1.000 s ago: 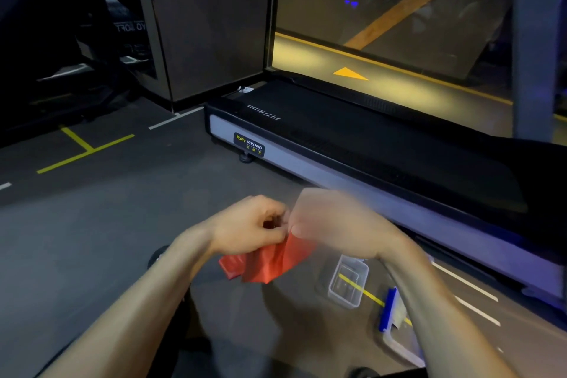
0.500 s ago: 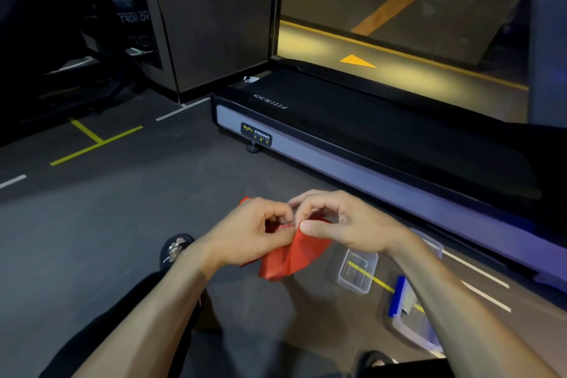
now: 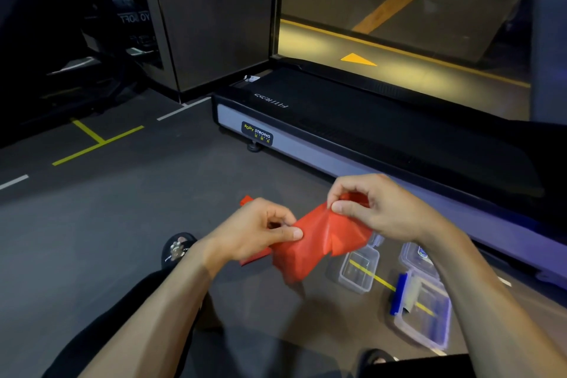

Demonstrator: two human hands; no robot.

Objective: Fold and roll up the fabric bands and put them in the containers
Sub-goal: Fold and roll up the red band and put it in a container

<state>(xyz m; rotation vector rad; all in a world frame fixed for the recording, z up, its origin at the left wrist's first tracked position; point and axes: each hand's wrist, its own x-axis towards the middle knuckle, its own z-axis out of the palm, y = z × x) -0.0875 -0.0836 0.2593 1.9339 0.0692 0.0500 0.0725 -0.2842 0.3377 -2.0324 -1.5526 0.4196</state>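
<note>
**Red band held between two pinches above the floor**

The fingers [image 3: 294, 234] of the left hand [image 3: 254, 233] are curled in, with the thumb pressed against the near end of the red band [image 3: 319, 236], so that end is pinched fast. The right hand [image 3: 380, 209] pinches the far upper edge of the same band between thumb and fingertips, its other fingers arched over the cloth. Held at two places like this, the band hangs in the air between the hands and well above the floor [image 3: 122, 224], crumpled and creased rather than flat; a loose part droops below the left hand. The two-point hold probably serves to draw an edge straight so a clean fold can be made, and folding seems to be the step in hand; no roll has formed yet.

Below and to the right on the floor stand clear plastic boxes: a small open box [image 3: 357, 273], another box [image 3: 417, 258] beyond it, and a larger box with a blue clip [image 3: 425, 313] nearest the right forearm. They sit within easy reach, likely so the finished roll can be dropped straight in. A treadmill [image 3: 368, 132] lies beyond the hands.
</note>
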